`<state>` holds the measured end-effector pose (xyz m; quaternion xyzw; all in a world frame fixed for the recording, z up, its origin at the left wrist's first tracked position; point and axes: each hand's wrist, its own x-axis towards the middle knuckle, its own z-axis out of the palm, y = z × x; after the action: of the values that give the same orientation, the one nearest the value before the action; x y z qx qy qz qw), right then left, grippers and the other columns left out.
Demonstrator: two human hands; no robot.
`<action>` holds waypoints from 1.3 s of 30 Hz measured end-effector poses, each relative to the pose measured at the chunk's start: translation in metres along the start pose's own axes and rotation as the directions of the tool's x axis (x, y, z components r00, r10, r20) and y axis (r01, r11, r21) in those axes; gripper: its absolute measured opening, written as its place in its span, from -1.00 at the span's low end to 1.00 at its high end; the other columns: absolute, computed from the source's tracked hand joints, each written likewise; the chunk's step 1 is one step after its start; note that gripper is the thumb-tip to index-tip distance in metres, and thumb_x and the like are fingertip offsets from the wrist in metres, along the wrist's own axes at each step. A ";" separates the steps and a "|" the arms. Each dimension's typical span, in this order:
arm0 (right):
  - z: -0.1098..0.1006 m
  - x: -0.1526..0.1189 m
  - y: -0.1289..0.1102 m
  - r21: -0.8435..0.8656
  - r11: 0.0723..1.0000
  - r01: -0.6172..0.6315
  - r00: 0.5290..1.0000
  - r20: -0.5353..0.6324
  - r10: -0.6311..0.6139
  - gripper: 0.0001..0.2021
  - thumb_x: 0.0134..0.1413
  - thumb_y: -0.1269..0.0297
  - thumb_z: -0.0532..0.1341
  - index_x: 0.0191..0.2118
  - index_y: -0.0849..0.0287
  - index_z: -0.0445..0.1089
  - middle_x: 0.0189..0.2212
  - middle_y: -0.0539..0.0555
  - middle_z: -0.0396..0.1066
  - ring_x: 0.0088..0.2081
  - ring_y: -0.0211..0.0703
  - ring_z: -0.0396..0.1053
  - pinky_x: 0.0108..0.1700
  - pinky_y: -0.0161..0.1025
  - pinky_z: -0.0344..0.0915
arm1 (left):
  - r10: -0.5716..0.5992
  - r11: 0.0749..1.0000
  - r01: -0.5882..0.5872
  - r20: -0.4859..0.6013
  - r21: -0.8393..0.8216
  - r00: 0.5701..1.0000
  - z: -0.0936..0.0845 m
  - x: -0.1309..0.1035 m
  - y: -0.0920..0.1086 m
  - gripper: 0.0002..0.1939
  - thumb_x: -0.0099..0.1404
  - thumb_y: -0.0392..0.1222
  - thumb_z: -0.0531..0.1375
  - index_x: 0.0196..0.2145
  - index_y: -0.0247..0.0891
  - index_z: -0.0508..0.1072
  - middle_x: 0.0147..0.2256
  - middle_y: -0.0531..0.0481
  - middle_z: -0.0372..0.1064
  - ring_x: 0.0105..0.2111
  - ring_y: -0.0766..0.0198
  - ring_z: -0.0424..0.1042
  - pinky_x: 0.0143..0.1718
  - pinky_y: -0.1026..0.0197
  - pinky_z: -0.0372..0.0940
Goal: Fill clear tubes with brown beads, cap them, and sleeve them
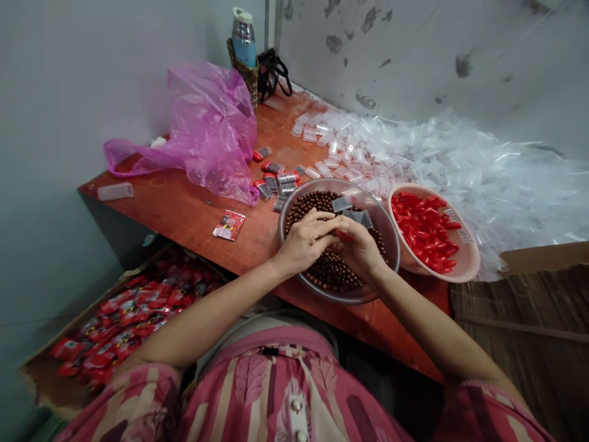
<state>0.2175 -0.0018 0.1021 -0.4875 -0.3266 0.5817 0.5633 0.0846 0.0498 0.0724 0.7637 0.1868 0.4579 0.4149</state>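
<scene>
Over a metal bowl (394, 256) of small brown balls (332, 275), my left hand (304, 242) and my right hand (361, 250) meet, fingers closed together. Between the fingertips a bit of red shows; the rest of what they hold is hidden. A few small clear plastic cases (342, 204) lie on the balls just beyond my fingers. To the right of the metal bowl, touching or nearly so, is a pink bowl (470, 261) with glossy red plastic pieces (424, 232).
Clear plastic cases (451, 159) are heaped along the back right. Filled cases with red ends (280, 181), a red printed packet (229, 225), a pink bag (207, 123) and a bottle (243, 40) stand or lie on the red table (179, 215). Below left, a carton (39, 377) holds red packets.
</scene>
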 end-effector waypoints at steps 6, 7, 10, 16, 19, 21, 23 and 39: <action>-0.008 0.008 -0.022 -0.132 0.977 -0.169 0.964 0.184 0.192 -0.39 -0.13 -0.35 0.18 -0.23 0.15 0.42 -0.39 0.08 0.44 -0.31 -0.13 0.42 -0.35 -0.21 0.45 | -0.125 0.989 0.121 -0.043 -0.083 0.991 0.001 0.006 0.002 -0.71 0.26 -0.28 0.19 -0.07 -0.17 0.53 -0.04 -0.07 0.49 0.06 0.19 0.37 0.17 0.08 0.20; -0.011 0.009 -0.025 -0.152 0.972 -0.177 0.956 0.206 0.207 -0.34 -0.12 -0.39 0.13 -0.20 0.16 0.42 -0.37 0.10 0.46 -0.29 -0.11 0.44 -0.34 -0.20 0.46 | -0.131 0.986 0.126 -0.031 -0.110 0.991 0.000 0.006 0.002 -0.71 0.26 -0.28 0.19 -0.07 -0.18 0.53 -0.04 -0.07 0.48 0.06 0.19 0.36 0.19 0.08 0.18; -0.019 0.010 -0.027 -0.179 0.964 -0.198 0.946 0.221 0.236 -0.27 -0.05 -0.44 -0.02 -0.13 0.16 0.42 -0.33 0.13 0.48 -0.25 -0.09 0.46 -0.29 -0.17 0.47 | -0.179 0.966 0.174 -0.014 -0.190 0.984 0.000 0.008 -0.002 -0.71 0.25 -0.26 0.19 -0.06 -0.21 0.53 -0.03 -0.06 0.48 0.06 0.19 0.38 0.18 0.11 0.19; -0.027 0.009 -0.020 -0.269 0.946 -0.179 0.949 0.206 0.238 -0.33 0.04 -0.36 -0.03 -0.04 0.10 0.38 -0.22 0.14 0.49 -0.17 -0.08 0.46 -0.19 -0.09 0.45 | -0.300 0.908 0.289 0.009 -0.304 0.954 -0.002 0.008 -0.003 -0.72 0.24 -0.21 0.20 -0.09 -0.23 0.54 -0.06 -0.04 0.51 -0.02 0.19 0.45 0.11 0.14 0.25; -0.026 0.006 -0.023 -0.464 0.886 -0.011 0.989 0.126 0.079 -0.42 0.11 -0.27 0.01 -0.01 0.06 0.39 -0.17 0.12 0.47 -0.16 -0.10 0.43 -0.17 -0.11 0.42 | -0.308 0.894 0.290 0.001 -0.341 0.951 -0.002 0.008 -0.002 -0.72 0.22 -0.21 0.21 -0.10 -0.25 0.54 -0.05 -0.06 0.50 -0.01 0.19 0.44 0.11 0.15 0.25; -0.026 0.004 -0.028 -0.653 0.745 0.134 0.990 0.056 -0.130 -0.53 0.11 -0.17 0.12 -0.07 0.07 0.45 -0.20 0.09 0.47 -0.19 -0.12 0.41 -0.15 -0.15 0.40 | -0.316 0.893 0.293 -0.012 -0.341 0.949 -0.002 0.008 -0.002 -0.72 0.21 -0.20 0.22 -0.12 -0.28 0.55 -0.07 -0.07 0.51 -0.04 0.19 0.46 0.09 0.16 0.26; -0.027 0.001 -0.032 -0.775 0.598 0.207 0.960 0.042 -0.278 -0.63 0.09 -0.07 0.20 -0.16 0.10 0.50 -0.29 0.07 0.47 -0.24 -0.14 0.40 -0.17 -0.19 0.38 | -0.324 0.895 0.303 -0.008 -0.326 0.946 -0.002 0.007 -0.002 -0.72 0.21 -0.19 0.22 -0.12 -0.28 0.55 -0.10 -0.07 0.52 -0.07 0.19 0.47 0.06 0.18 0.28; -0.017 -0.021 -0.045 -0.896 0.030 0.443 0.796 0.378 -0.472 -0.81 0.14 0.22 0.20 -0.14 0.10 0.44 -0.31 0.08 0.50 -0.28 -0.11 0.45 -0.19 -0.17 0.37 | -0.251 0.951 0.242 -0.019 -0.193 0.968 -0.002 0.004 0.003 -0.74 0.22 -0.20 0.21 -0.12 -0.18 0.55 -0.11 -0.01 0.53 -0.09 0.18 0.50 0.03 0.14 0.32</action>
<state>0.2462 -0.0182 0.1429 -0.6012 -0.7435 0.0298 0.2915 0.0842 0.0515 0.0777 0.6815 0.2454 0.4347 0.5352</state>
